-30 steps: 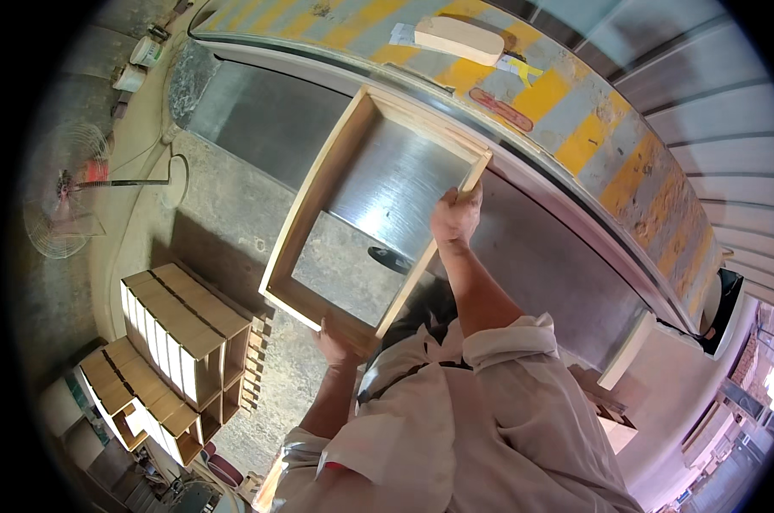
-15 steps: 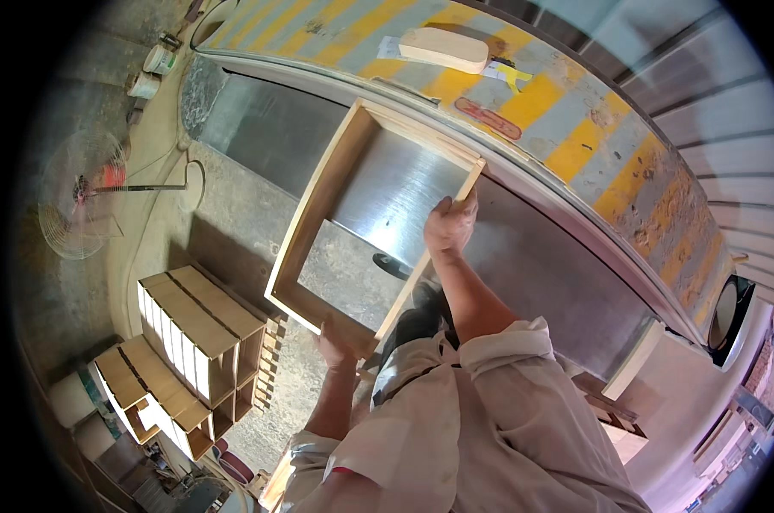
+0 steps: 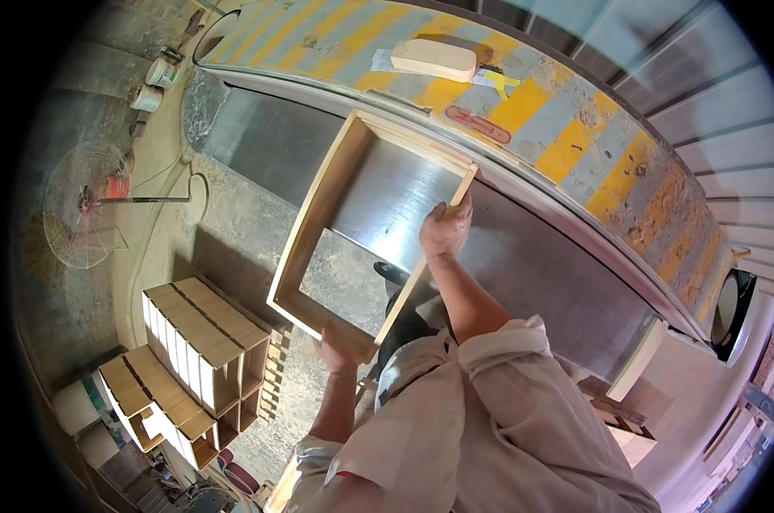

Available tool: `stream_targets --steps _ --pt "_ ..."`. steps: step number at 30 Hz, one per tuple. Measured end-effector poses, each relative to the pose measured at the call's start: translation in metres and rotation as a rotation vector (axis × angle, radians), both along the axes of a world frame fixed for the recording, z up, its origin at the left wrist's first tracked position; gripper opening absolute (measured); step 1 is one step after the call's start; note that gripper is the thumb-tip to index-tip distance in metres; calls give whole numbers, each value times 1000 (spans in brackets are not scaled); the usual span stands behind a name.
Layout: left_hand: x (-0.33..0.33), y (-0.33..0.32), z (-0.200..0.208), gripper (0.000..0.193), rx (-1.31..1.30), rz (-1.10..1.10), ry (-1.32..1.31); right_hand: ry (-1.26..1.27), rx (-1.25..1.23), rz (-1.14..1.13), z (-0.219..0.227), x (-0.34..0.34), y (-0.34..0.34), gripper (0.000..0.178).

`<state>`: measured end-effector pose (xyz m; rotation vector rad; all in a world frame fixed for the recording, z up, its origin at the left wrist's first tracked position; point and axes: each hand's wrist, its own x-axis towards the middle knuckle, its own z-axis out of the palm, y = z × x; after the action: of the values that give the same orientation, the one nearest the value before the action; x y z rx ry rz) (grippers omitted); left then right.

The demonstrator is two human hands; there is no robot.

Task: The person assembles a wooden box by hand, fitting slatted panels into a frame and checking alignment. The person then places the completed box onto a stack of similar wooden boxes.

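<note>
A rectangular frame of pale wood (image 3: 317, 205), with no bottom, is held tilted between my hands. Its far end lies at the long edge of a machine, over a shiny metal surface (image 3: 541, 265). My right hand (image 3: 445, 229) is closed round the right-hand side, near the far corner. At the near end, my left hand (image 3: 337, 349) grips the frame's lower edge, its fingers partly hidden by the wood. Through the frame's opening I see bright metal in the far half and concrete floor in the near half.
A yellow-and-grey striped machine top (image 3: 566, 145) runs along the far side, with a rounded wooden block (image 3: 434, 60) on it. Wooden boxes (image 3: 194, 321) stand stacked on a pallet (image 3: 274, 368) at lower left. Beyond them is a standing fan (image 3: 83, 203); white buckets (image 3: 160, 73) stand farther off.
The whole view has shifted slightly. Against the machine, the frame has hardly moved, and both hands keep their hold on it.
</note>
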<state>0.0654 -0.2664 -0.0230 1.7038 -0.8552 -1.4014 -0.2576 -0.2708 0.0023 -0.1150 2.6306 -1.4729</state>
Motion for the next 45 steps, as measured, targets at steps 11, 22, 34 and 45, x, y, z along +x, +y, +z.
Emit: stream_targets --steps 11,22,34,45 --pt "-6 -1 7 28 -7 -9 17 -15 16 -2 1 -1 -1 55" --pt "-6 -18 11 35 89 23 128 4 25 -14 0 2 -15 56" --pt "-5 -78 26 35 197 79 187 -6 35 -23 -9 14 -78 54" --pt "5 -138 27 35 154 89 167 10 9 -36 -10 30 -141 57"
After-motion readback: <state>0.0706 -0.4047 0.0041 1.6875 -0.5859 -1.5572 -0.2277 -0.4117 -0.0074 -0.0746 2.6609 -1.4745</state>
